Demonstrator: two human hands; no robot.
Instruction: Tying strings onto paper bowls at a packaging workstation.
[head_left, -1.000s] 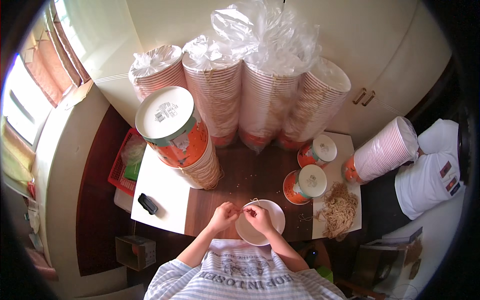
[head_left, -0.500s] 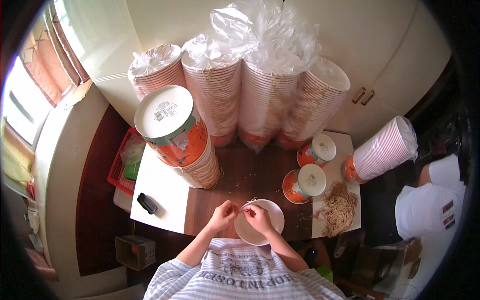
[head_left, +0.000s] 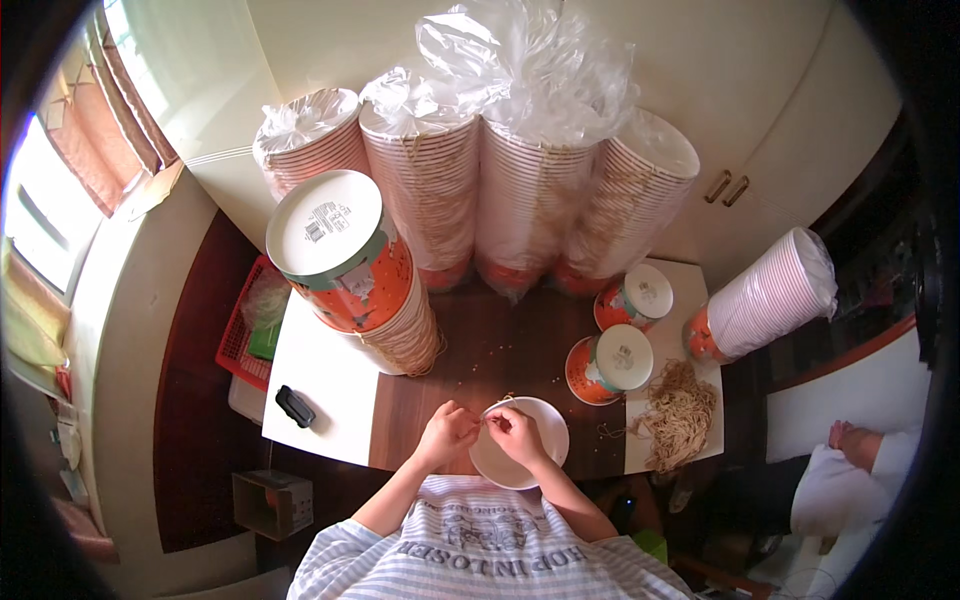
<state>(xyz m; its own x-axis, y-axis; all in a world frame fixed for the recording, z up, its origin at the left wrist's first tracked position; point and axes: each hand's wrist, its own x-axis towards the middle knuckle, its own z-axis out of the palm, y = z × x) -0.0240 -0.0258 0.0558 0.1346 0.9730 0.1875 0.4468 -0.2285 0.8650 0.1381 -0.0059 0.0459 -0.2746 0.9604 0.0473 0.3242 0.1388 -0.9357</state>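
A white round paper bucket (head_left: 530, 455) stands at the front edge of the table before me, its pale inside facing up. My left hand (head_left: 449, 436) is closed in a pinch at its left rim. My right hand (head_left: 515, 438) reaches over the bucket with its fingers also pinched together, almost meeting the left fingertips. What they hold is too small to make out. A bit of tan string shows at the bucket's far rim. To the right lies a tangled heap of tan string (head_left: 678, 415).
Two upturned orange-and-green buckets (head_left: 624, 358) stand right of centre. A tall bucket stack (head_left: 335, 230) is at left, with several plastic-wrapped stacks (head_left: 540, 190) behind. A black tray-like object (head_left: 294, 406) lies at left. Another wrapped stack (head_left: 765, 300) leans at right, near a person (head_left: 840, 490).
My hands stay pinched at the bucket's rim, with only slight finger movement. At the right, the other person has shifted lower, and their hand now shows.
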